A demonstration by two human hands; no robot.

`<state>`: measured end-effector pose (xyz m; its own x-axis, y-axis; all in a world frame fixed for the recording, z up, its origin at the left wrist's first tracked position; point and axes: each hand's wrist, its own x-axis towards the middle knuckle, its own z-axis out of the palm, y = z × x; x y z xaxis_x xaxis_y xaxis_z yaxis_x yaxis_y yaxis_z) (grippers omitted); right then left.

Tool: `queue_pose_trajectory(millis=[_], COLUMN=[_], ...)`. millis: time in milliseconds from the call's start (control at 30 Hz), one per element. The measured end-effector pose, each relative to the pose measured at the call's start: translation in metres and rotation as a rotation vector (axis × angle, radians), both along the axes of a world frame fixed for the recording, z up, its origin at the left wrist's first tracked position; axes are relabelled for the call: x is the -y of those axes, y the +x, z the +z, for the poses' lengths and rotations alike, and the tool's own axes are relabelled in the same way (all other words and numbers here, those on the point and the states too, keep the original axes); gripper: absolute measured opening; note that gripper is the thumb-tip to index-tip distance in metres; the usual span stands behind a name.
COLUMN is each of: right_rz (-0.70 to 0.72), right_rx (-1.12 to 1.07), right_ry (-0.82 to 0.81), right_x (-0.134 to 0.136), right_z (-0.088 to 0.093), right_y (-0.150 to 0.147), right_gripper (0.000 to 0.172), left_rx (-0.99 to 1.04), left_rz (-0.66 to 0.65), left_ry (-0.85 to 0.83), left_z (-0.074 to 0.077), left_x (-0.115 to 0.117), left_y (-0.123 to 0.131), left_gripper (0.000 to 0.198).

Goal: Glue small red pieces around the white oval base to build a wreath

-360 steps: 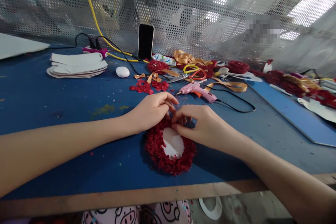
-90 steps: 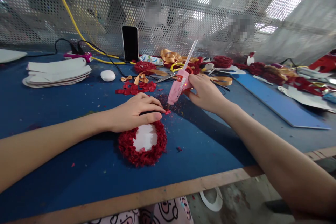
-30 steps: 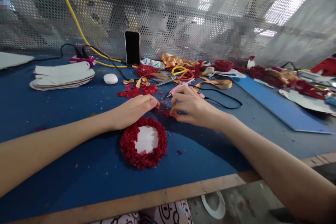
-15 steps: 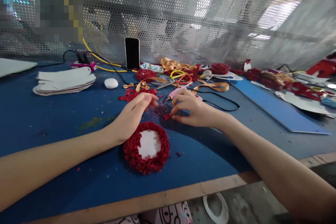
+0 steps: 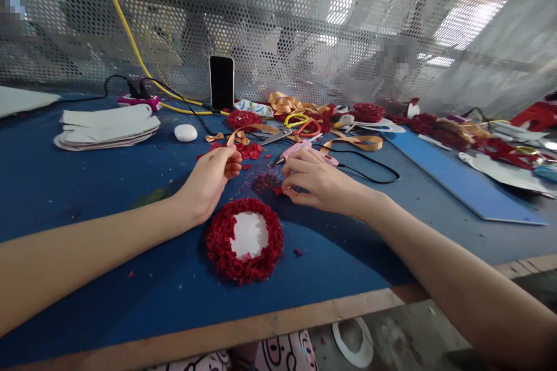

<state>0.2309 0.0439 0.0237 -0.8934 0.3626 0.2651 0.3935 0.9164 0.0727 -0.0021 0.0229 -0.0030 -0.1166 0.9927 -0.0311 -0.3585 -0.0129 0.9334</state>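
A ring covered in ruffled red pieces (image 5: 217, 243), with a white disc (image 5: 250, 236) in its middle, lies flat on the blue table near its front edge. Just behind it, my left hand (image 5: 213, 177) has its fingers curled inward beside a pile of red scraps (image 5: 250, 151); anything inside them is hidden. My right hand (image 5: 315, 179) pinches a small red scrap (image 5: 277, 190) between thumb and finger, low over the tabletop. A pink glue gun (image 5: 300, 148) rests behind the right hand, partly covered by it. Scissors (image 5: 278, 136) with yellow and orange handles lie beyond.
White card pieces (image 5: 108, 130) are stacked at left, near a white rounded object (image 5: 185, 133). A phone (image 5: 221, 82) stands against the perforated metal screen (image 5: 278, 29). Tan ribbon (image 5: 285, 103) and red rings lie along the back. A long blue board (image 5: 461, 177) is at right.
My left hand has drawn back slightly to the left and its fingers have curled in. The right hand has hardly moved, and the view has shifted slightly.
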Motion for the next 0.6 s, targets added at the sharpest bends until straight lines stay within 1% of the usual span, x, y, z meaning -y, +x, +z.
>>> queue_pose_trajectory(millis=[67, 200, 267, 367, 433, 500, 600], right_rz=[-0.011, -0.025, -0.027, -0.032, -0.053, -0.087, -0.139], right_rx=[0.0, -0.025, -0.053, -0.119, -0.162, -0.198, -0.259], right_ry=[-0.005, -0.041, -0.057, -0.072, -0.09, -0.108, -0.113], right_x=[-0.001, -0.004, -0.006, -0.008, -0.009, -0.01, -0.009], right_z=[-0.001, -0.004, -0.006, -0.008, -0.01, -0.011, -0.012], right_y=[0.0, 0.0, 0.0, 0.001, 0.001, 0.001, 0.0], right_gripper=[0.012, 0.01, 0.009, 0.008, 0.007, 0.006, 0.006], left_rx=[-0.063, -0.302, -0.387, -0.442, -0.503, -0.588, -0.667], left_rz=[0.0, -0.021, -0.054, -0.093, -0.118, -0.143, -0.198], left_ry=[0.0, 0.025, 0.046, 0.054, 0.049, 0.046, 0.07], left_z=[-0.002, -0.004, -0.004, -0.002, -0.001, 0.001, 0.004], left_x=[0.0, 0.002, 0.003, 0.004, 0.004, 0.004, 0.006], left_y=[-0.001, -0.001, -0.001, 0.0, 0.0, -0.001, -0.001], left_gripper=[0.016, 0.02, 0.028, 0.04, 0.035, 0.023, 0.019])
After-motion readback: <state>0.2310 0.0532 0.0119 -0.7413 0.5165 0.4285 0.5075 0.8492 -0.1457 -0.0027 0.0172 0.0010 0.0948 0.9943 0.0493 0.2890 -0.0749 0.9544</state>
